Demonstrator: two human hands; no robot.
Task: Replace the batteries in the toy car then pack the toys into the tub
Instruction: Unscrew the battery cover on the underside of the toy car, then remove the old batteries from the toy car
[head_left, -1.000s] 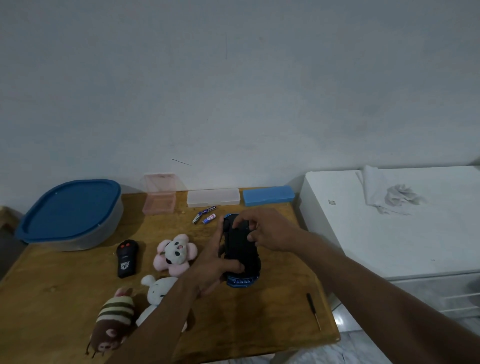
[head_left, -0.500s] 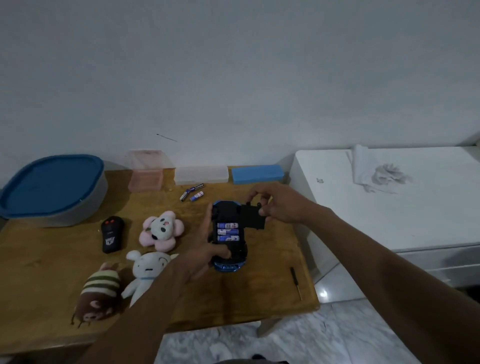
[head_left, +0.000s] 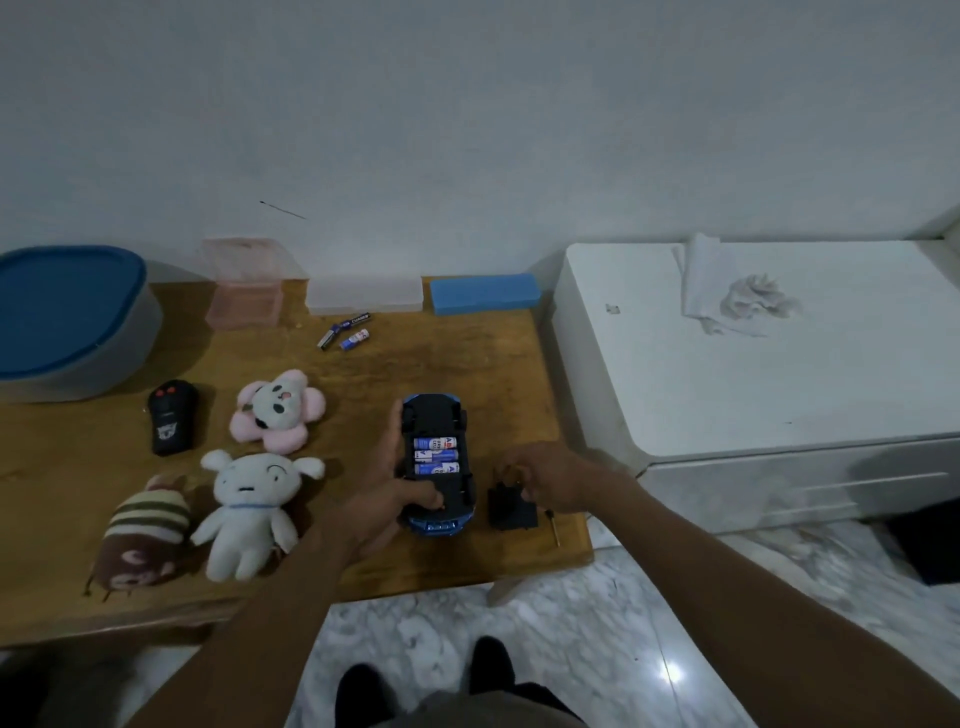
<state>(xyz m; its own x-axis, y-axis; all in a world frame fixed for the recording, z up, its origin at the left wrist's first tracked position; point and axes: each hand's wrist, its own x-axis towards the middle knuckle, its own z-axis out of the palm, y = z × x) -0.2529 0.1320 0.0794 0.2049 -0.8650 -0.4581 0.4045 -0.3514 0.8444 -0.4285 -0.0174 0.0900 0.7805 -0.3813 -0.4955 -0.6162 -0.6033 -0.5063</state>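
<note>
The blue toy car (head_left: 435, 415) lies upside down on the wooden table (head_left: 467, 364), its battery bay uncovered with three blue batteries (head_left: 435, 456) inside. My left hand (head_left: 384, 501) grips the car from its left side, thumb on the underside. My right hand (head_left: 556, 478) pinches the black battery cover (head_left: 511, 512), which rests on the table just right of the car. The grey tub (head_left: 78, 358) with a blue lid stands at the far left. Two loose batteries (head_left: 345, 330) lie near the back.
A black remote (head_left: 171, 418), a pink flower plush (head_left: 278, 410), a white plush (head_left: 249, 509) and a striped brown plush (head_left: 143, 530) lie left of the car. A small screwdriver (head_left: 553, 527) sits at the table's right edge. Pink, clear and blue boxes line the wall. A white cabinet (head_left: 779, 374) stands to the right.
My right hand lifted the black cover off the car's underside and carried it down to the table on the right, exposing the batteries. The view tilted downward.
</note>
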